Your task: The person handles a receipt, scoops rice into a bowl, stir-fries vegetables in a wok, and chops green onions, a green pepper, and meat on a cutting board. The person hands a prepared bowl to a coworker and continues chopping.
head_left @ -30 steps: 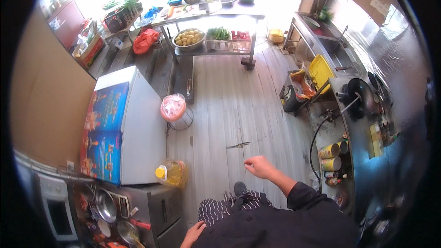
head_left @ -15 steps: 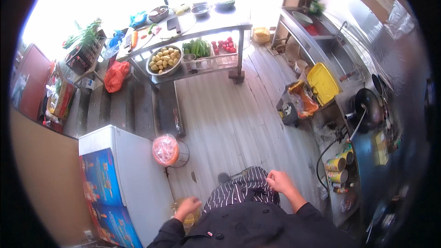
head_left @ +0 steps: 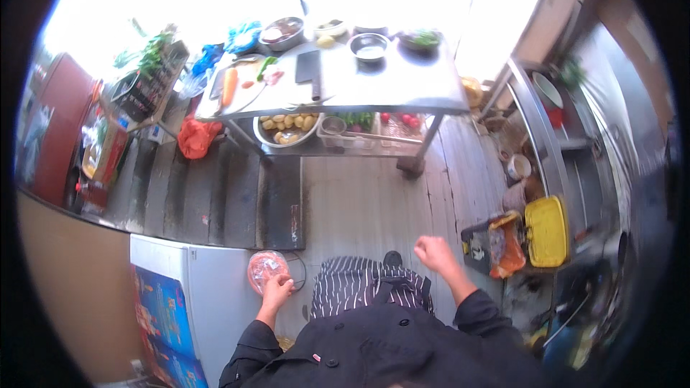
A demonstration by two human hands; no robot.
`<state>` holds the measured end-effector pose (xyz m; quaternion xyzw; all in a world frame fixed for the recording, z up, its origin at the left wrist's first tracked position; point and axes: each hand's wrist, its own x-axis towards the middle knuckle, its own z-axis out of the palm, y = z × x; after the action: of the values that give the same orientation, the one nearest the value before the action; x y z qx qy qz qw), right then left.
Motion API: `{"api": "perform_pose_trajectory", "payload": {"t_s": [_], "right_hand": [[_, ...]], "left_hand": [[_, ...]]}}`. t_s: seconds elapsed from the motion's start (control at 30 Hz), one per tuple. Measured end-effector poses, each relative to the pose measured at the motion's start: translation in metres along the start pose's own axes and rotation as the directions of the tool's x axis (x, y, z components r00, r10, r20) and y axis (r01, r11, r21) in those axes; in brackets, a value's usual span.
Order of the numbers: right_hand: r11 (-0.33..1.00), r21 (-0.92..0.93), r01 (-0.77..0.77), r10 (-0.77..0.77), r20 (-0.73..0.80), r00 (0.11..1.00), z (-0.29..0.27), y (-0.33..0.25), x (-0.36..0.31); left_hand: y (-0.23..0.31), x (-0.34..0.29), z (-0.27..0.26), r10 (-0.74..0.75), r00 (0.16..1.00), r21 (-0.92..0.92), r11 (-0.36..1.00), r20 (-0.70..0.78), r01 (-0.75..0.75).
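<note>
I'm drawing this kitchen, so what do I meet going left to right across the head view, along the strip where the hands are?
Brown wall → white cabinet → left hand → dark shoe → right hand → bin → yellow lid.

White glare pours in ahead of me, bleaching the table (head_left: 413, 86); the wall (head_left: 624, 100) at my right blurs, and black rounds off my view's corners
</note>
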<state>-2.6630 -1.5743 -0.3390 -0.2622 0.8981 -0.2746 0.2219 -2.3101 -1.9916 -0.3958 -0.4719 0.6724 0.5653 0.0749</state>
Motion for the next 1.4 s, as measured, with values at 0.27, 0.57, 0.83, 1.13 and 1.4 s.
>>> {"api": "perform_pose_trajectory", "payload": {"t_s": [0.27, 0.57, 0.83, 1.13, 1.4], "right_hand": [[0.951, 0.12, 0.286, -0.272, -0.125, 0.954, -0.091, -0.148, 0.337], [0.985, -0.136, -0.109, 0.084, -0.175, 0.981, -0.023, -0.293, 0.555], [0.464, 0.816, -0.345, 0.163, 0.304, 0.938, -0.09, -0.233, 0.562], [0.611, 0.717, -0.336, 0.263, 0.217, 0.94, -0.125, -0.227, 0.492], [0.859, 0.465, -0.215, 0.12, 0.226, 0.967, -0.162, -0.214, 0.537]], "left_hand": [[0.2, 0.183, -0.08, 0.257, 0.892, 0.019, 0.963, -0.371, -0.27], [0.532, 0.491, -0.145, 0.776, 0.566, 0.471, 0.624, -0.279, -0.624], [0.632, 0.564, -0.139, 0.404, 0.909, 0.687, 0.69, -0.103, -0.229], [0.637, 0.525, -0.116, 0.478, 0.875, 0.281, 0.832, 0.077, -0.479], [0.592, 0.468, 0.014, 0.834, 0.521, 0.51, 0.373, 0.181, -0.775]]}}
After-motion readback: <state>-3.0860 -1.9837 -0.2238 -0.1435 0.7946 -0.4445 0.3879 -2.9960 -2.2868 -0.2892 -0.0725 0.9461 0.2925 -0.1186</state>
